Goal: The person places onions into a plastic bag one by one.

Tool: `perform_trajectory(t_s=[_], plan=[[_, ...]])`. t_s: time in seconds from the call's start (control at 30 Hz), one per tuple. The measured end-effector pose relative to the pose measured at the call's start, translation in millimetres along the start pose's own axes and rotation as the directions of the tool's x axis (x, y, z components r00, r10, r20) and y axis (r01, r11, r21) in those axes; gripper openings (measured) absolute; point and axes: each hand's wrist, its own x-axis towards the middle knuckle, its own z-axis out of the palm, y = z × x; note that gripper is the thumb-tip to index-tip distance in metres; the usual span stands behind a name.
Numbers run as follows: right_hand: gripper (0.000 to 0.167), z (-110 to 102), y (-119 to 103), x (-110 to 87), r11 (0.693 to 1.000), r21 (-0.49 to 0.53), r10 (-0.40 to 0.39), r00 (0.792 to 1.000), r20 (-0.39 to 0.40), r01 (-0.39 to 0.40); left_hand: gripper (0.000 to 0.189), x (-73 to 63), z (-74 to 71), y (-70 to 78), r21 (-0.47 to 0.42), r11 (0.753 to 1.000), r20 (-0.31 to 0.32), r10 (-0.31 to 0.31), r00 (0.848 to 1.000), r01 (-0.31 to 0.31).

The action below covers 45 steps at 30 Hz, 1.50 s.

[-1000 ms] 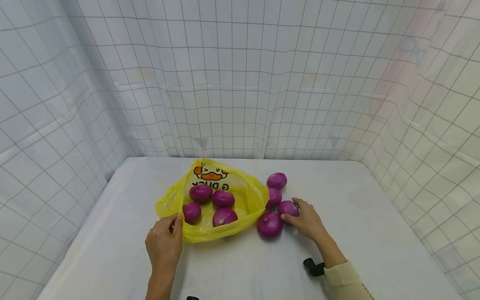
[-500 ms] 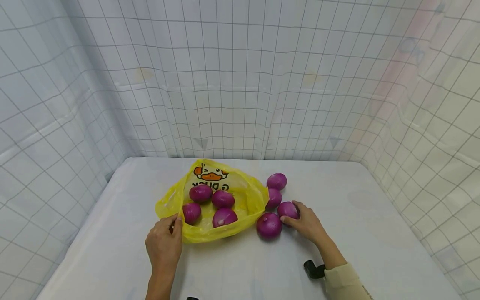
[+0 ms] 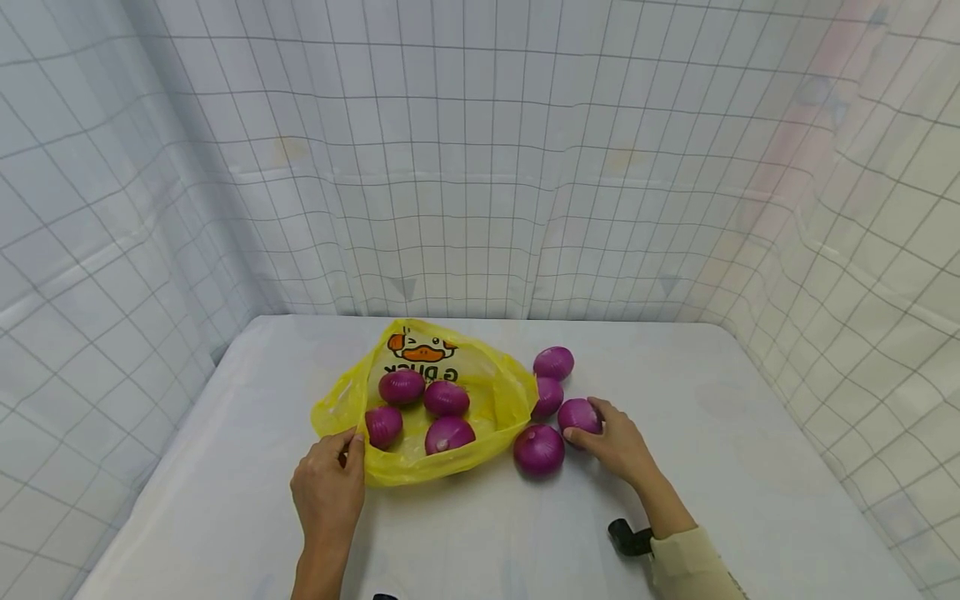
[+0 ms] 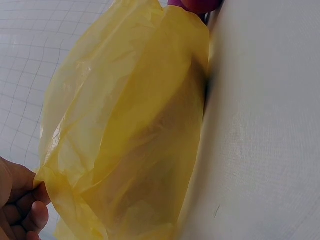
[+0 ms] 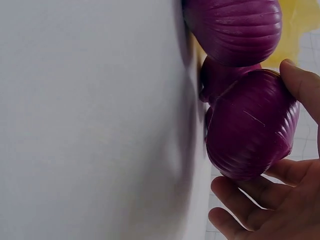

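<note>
Left hand (image 3: 327, 479) pinches bag (image 3: 405, 472) at near-left rim; four onions (image 3: 401, 387) inside. Right hand (image 3: 618, 442) grasps onion (image 3: 580, 416) right of bag, three loose onions (image 3: 539, 450) to its left. Likely pick step; next move calls for firm grip, bag mouth open.

Bright, diffuse light fills the head view, leaving only soft shadows on the white tabletop (image 3: 465, 542); the lines of the gridded curtain (image 3: 480, 196) bend toward the left and right edges. The left wrist view is softer, its yellow bag (image 4: 125, 100) streaked with pale glare and blurred low on the shaded side. The right wrist view is dimmer and greyer, with a broad, soft-edged shadow and white glints on the held onion (image 5: 252, 125).
</note>
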Motion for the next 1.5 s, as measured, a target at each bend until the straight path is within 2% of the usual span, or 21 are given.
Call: perform_trajectory(t_s=[1.0,1.5], plan=[[0.091,-25.6,-38.3,-10.1,0.995,0.073,-0.056,0.997,-0.058,0.061,0.011,1.4,-0.8,2.3,-0.001,1.0,-0.002,0.002,1.0,-0.002],[0.088,-31.1,-62.4,-11.6,0.984,0.117,-0.123,0.988,-0.097,0.134,0.01,0.9,-1.2,3.0,-0.003,1.0,-0.008,0.001,1.0,-0.001]])
